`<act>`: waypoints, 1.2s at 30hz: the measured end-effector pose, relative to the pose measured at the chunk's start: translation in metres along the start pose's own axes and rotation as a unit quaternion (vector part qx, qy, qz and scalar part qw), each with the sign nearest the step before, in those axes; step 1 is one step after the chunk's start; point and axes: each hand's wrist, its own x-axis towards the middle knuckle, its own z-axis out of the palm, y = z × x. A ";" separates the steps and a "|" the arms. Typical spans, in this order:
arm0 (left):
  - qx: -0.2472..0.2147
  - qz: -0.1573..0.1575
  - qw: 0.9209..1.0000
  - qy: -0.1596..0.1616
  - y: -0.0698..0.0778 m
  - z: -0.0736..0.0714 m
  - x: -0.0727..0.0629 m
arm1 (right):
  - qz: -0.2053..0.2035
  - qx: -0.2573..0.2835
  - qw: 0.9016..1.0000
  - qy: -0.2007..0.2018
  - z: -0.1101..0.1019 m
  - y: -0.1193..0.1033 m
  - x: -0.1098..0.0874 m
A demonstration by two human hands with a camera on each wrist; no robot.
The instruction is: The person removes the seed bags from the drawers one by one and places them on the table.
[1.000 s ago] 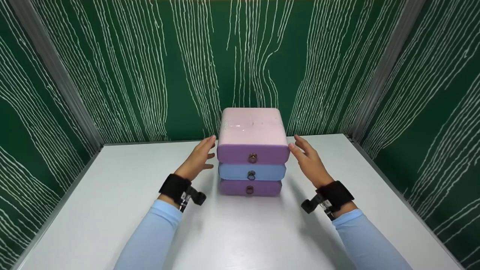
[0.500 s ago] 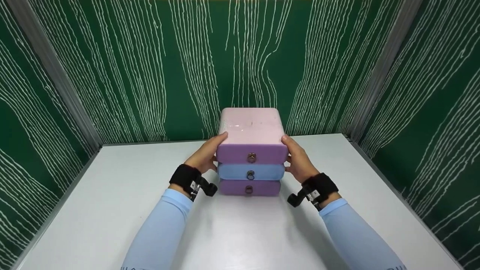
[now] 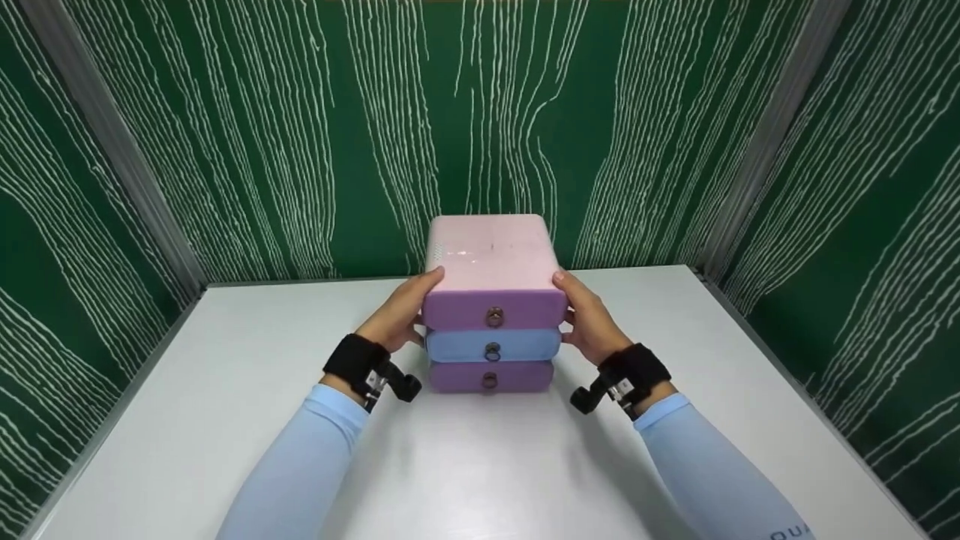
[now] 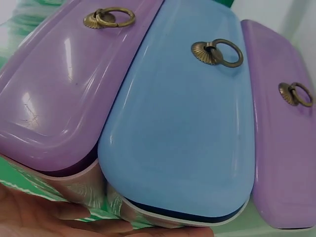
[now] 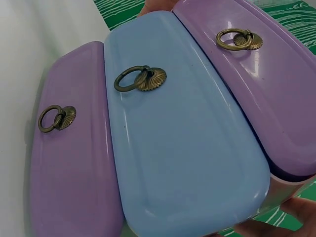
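A small three-tier drawer cabinet [image 3: 495, 251] stands on the white table with its fronts toward me. Its top is pale pink; its shut drawer fronts run purple, light blue [image 4: 182, 113], purple, each with a brass ring pull [image 5: 143, 79]. My left hand [image 3: 397, 311] grips the cabinet's left side, thumb on the top edge, fingers along the side wall. On the opposite side my right hand [image 3: 595, 319] holds it likewise, thumb at the top's right edge. The cabinet hides most of the fingers in the head view; some show beside its wall in each wrist view.
The white table [image 3: 480, 465] reaches back to green walls [image 3: 382, 135] with white wavy lines. Grey metal posts [image 3: 150, 180] stand at the rear corners. Each wrist wears a black strap with a small camera.
Both hands have come in from beside the cabinet and taken hold of its sides, thumbs moving onto the top. Over the last half second the cabinet has shifted slightly left with them.
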 end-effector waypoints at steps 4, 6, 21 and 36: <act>-0.001 -0.001 1.000 0.004 -0.001 -0.005 -0.007 | -0.002 0.001 1.000 -0.006 0.007 0.001 -0.002; 0.003 0.002 1.000 0.001 -0.001 -0.007 -0.010 | -0.005 0.002 1.000 -0.006 0.010 0.002 -0.003; 0.003 -0.005 1.000 -0.002 -0.005 -0.011 -0.018 | -0.012 -0.020 1.000 0.007 0.015 0.003 -0.010; 0.032 -0.015 0.999 -0.009 0.003 -0.019 -0.014 | -0.325 -0.172 0.889 0.273 0.038 -0.015 -0.045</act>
